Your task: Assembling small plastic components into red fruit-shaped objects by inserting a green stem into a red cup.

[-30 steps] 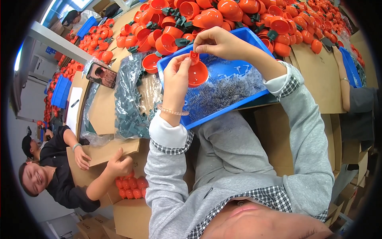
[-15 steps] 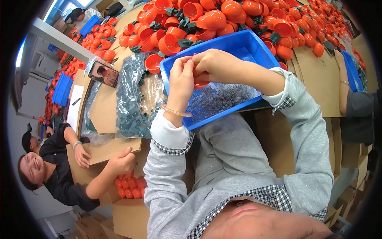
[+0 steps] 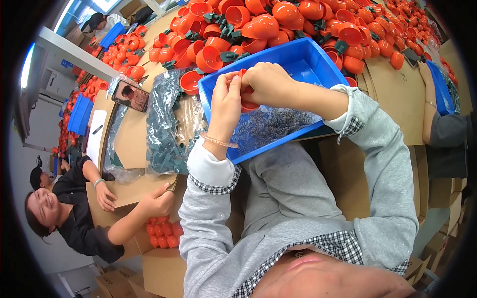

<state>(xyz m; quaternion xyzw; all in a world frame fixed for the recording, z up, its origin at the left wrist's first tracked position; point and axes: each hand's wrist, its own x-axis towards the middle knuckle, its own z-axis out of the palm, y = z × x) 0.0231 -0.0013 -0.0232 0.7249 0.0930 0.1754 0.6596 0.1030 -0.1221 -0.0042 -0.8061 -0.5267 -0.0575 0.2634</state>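
An orange-red plastic cup [image 3: 249,106] sits between my two hands, mostly covered by the fingers. My left hand [image 3: 226,102] pinches it from the left. From the right, my right hand [image 3: 270,83] closes over it with bent fingers. Both hands are above a blue plastic bin [image 3: 332,69], whose near part holds many small metal springs [image 3: 273,124]. What the fingertips do inside the cup is hidden.
Beyond the bin lies a big heap of orange-red cups with dark green clips [image 3: 208,54]. Left are a clear bag of green plastic parts [image 3: 164,144], a propped phone [image 3: 130,95] and a co-worker beside a carton of red pieces [image 3: 163,231]. Another person's arm [image 3: 428,104] is at right.
My hands stay over the bin with the cup, the right fingers shifting slightly on it. The co-worker's near hand on the left has moved a little to the right.
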